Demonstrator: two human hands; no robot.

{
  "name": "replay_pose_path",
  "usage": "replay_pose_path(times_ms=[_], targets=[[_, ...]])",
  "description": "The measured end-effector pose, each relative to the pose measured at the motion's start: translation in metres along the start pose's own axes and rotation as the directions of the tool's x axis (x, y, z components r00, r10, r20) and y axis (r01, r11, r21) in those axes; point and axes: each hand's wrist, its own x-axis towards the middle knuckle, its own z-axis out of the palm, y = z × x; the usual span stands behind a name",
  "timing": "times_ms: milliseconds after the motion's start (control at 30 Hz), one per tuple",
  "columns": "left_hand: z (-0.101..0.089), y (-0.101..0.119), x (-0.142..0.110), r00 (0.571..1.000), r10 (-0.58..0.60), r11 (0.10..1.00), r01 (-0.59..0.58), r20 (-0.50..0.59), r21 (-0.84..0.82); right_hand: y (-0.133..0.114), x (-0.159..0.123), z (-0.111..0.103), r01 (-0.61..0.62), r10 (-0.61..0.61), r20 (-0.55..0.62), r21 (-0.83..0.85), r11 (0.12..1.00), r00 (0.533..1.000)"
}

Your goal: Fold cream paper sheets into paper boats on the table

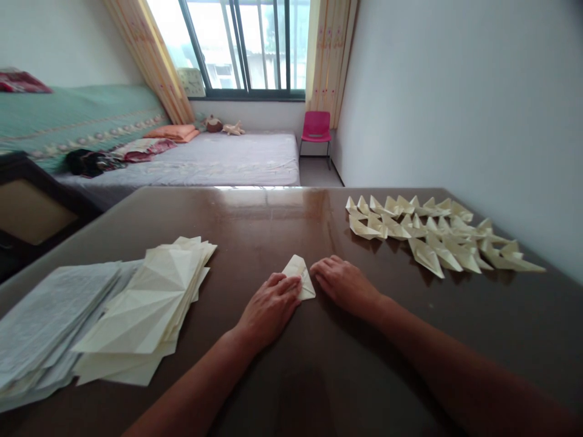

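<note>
A small piece of folded cream paper (308, 289) lies on the brown table, its upper end narrowed and its lower right side showing a triangular flap. My left hand (272, 303) rests over its left part, fingers together and pressing it down. Just right of the paper, my right hand (344, 282) lies on the table with its fingers curled in, and I see nothing in them. Its fingertips are close to the paper's right edge. Several folded paper boats (449, 252) with pointed ends stand in rows at the right back of the table.
At the left, a stack of creased cream sheets (150, 303) overlaps a pile of printed papers (50, 321). The glossy brown table (255, 224) reaches toward a bed (246, 161). A pink chair (316, 126) stands by the window, and a dark chair (39, 206) is at the left.
</note>
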Motion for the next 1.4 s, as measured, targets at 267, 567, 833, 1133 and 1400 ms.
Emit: replay_pose_path(times_ms=[267,567,833,1133,1400], targets=[[0.003,0.006,0.0,0.986,-0.153,0.985,0.147,-0.071,-0.086,0.001,0.007,0.034,0.0,0.034,-0.144,0.227,0.974,0.989],[0.005,-0.012,-0.006,0.95,-0.313,0.95,0.313,0.012,0.001,0.002,0.007,0.035,0.135,-0.1,-0.11,0.38,0.915,0.989],[-0.01,-0.013,-0.004,0.963,-0.246,0.968,0.251,0.107,-0.034,0.001,0.007,0.033,0.172,-0.135,-0.118,0.417,0.892,0.984],[-0.021,-0.009,-0.004,0.972,-0.207,0.978,0.208,0.113,0.008,-0.008,0.004,0.027,0.286,-0.259,-0.123,0.337,0.897,0.958],[-0.028,-0.006,-0.002,0.956,-0.245,0.969,0.236,0.159,0.074,-0.008,0.004,0.031,0.253,-0.21,-0.148,0.398,0.882,0.966]])
